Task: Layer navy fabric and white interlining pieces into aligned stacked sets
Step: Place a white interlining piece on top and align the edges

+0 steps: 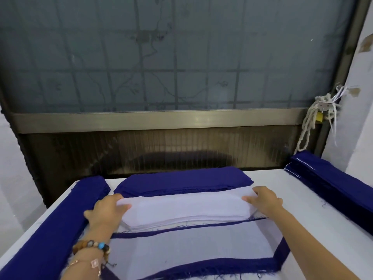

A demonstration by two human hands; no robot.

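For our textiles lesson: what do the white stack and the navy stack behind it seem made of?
White stack: thin, matte, slightly fuzzy sheet, likely nonwoven interlining; edges look clean. Navy stack: matte woven cloth, probably; loose threads fray along its edge.

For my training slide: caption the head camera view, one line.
A person's left hand and right hand hold the ends of a white interlining stack, navy fabric pile behind it.

Piles: three navy, one white
White interlining pile (187, 209) has left navy pile (46, 225), rear navy pile (181, 180), right navy pile (331, 178) around it.
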